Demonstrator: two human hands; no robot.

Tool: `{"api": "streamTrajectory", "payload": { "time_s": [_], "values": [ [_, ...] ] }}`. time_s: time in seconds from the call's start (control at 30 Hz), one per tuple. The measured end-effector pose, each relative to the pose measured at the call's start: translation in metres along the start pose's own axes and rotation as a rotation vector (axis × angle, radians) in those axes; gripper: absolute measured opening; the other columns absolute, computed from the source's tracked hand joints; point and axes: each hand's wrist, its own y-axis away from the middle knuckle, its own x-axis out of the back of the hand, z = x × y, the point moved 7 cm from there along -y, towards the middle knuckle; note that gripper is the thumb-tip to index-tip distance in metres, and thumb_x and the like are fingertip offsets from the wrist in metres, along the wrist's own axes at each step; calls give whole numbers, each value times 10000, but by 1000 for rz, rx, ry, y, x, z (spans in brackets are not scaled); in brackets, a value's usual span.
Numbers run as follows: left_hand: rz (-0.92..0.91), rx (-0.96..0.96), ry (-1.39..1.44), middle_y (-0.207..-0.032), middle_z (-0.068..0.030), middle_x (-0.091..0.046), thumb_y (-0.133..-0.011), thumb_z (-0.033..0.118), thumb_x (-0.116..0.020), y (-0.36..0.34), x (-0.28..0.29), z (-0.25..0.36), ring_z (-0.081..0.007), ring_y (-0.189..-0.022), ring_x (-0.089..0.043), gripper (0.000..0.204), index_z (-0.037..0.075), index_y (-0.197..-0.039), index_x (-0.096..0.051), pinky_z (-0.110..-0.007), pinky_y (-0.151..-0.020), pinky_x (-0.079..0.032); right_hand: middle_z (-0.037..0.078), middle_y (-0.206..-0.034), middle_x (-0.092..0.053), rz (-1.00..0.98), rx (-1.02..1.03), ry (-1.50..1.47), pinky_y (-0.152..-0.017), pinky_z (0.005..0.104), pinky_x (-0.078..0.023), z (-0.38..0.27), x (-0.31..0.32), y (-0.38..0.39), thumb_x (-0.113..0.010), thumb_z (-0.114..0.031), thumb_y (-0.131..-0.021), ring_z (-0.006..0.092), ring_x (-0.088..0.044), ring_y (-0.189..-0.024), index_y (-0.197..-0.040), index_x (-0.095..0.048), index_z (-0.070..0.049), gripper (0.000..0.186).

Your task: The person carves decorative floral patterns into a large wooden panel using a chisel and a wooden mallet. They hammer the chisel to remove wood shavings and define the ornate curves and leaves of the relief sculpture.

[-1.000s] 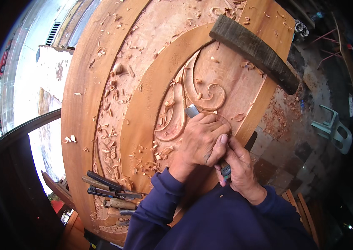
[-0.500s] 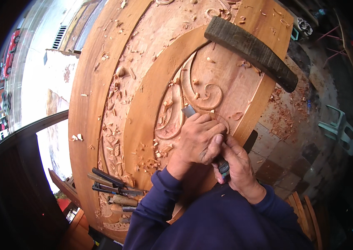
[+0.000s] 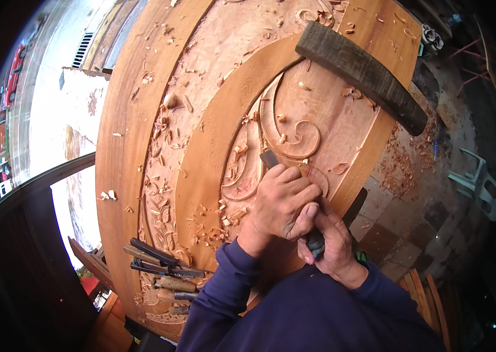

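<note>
A chisel with a flat metal blade [image 3: 269, 159] rests its edge at the carved scroll [image 3: 301, 141] on a wooden panel [image 3: 210, 141]. My left hand [image 3: 286, 199] is wrapped round the blade's shank, low over the wood. Behind it, my right hand [image 3: 335, 243] grips the dark handle [image 3: 315, 242], its thumb pushed up against the left hand. Most of the shank is hidden by my fingers. Curled shavings [image 3: 240, 151] lie in the carved hollows beside the blade.
A dark, curved wooden block [image 3: 362, 76] lies across the panel's far right. Several chisels and gouges [image 3: 163, 258] are bunched at the lower left. On the tiled floor to the right are shavings [image 3: 400, 167] and a pale green plastic chair [image 3: 478, 183].
Both hands and the chisel have shifted slightly right. The carved scroll and dark block also appear a little farther right. The blade looks darker, no longer catching the light. Both grips stay closed.
</note>
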Motion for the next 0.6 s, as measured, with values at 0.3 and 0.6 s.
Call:
{"api": "streamTrajectory", "payload": {
  "time_s": [0.3, 0.6],
  "values": [
    [28, 30, -26, -722, -69, -570, -897, 252, -530, -9, 14, -16, -277, -650, -499, 225, 75, -849, -658, -419, -632, -392, 83, -766, -579, -46, -110, -153, -399, 286, -406, 11, -7, -24, -410, -426, -1140, 169, -491, -423, -1294, -519, -198, 296],
    [17, -58, -361, -798, -48, -624, -930, 425, -631, 15, 21, 63, -221, -782, -635, 391, 59, -1005, -744, -356, -735, -490, 99, -1180, -691, -343, -63, 281, -740, 278, -573, -7, 26, 23, -484, -114, -1121, 125, -682, -839, -1469, -522, -29, 360]
  ]
}}
